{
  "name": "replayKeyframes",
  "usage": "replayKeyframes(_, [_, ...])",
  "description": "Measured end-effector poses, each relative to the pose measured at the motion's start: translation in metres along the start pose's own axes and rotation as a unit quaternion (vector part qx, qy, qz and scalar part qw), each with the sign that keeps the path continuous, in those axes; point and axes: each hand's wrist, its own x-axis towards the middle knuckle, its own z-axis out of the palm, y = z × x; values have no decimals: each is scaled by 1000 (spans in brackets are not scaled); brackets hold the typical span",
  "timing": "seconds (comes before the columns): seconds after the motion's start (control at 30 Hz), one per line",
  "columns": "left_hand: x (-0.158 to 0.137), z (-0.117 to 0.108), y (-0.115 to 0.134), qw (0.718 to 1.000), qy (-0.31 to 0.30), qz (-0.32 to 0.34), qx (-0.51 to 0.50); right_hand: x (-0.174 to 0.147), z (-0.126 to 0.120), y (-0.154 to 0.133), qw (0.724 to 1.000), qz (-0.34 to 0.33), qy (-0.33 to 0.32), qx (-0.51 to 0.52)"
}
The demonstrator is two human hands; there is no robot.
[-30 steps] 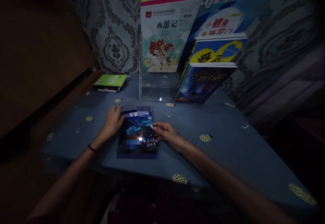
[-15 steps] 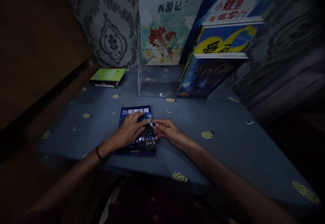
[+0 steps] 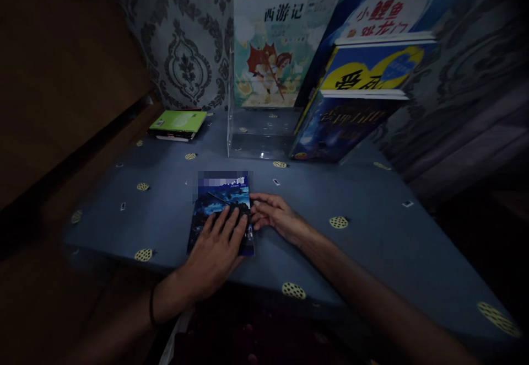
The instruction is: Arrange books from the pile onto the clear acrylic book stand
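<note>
A dark blue softcover book (image 3: 217, 202) lies flat near the table's front edge, cover up, with part of its title blurred out. My left hand (image 3: 217, 246) rests palm down on the lower half of its cover, fingers spread and slightly apart. Beside the book's right edge, my right hand (image 3: 279, 219) lies on its side with fingers loosely bent and apart. Its fingertips reach the book's edge; whether they press on it, I cannot tell.
A clear acrylic stand (image 3: 260, 147) at the back holds several upright books, among them a dark blue one (image 3: 339, 128) in front. A small stack topped by a green book (image 3: 179, 122) lies at the back left. A blue patterned cloth (image 3: 306, 243) covers the table.
My left hand has slid down the cover toward me, turned its fingers forward and uncovered the upper part of the book. The right hand stays at the book's edge. The view has shifted slightly.
</note>
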Motion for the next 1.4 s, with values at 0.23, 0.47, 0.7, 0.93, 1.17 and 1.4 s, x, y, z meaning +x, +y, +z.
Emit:
replayKeyframes(0.23, [-30, -10, -30, 990, 65, 128, -12, 2, -5, -2, 997, -78, 3, -1])
replayKeyframes(0.47, [-48, -23, -62, 982, 7, 185, -49, 8, -3, -10, 993, -91, 4, -71])
replayKeyframes(0.7, [-66, -20, -61, 998, 51, 3, 31, -13, 7, -7, 968, -146, 30, -202])
replayKeyframes(0.93, [-62, -16, -41, 991, 91, -75, 70, -24, 12, 0, 880, -211, 82, -418])
replayKeyframes(1.17, [-54, -24, -43, 990, 94, -93, 56, -17, 11, -19, 827, -215, 44, -517])
replayKeyframes(1.4, [-45, -30, -30, 990, 34, -99, 90, -17, 15, -9, 893, -191, 63, -403])
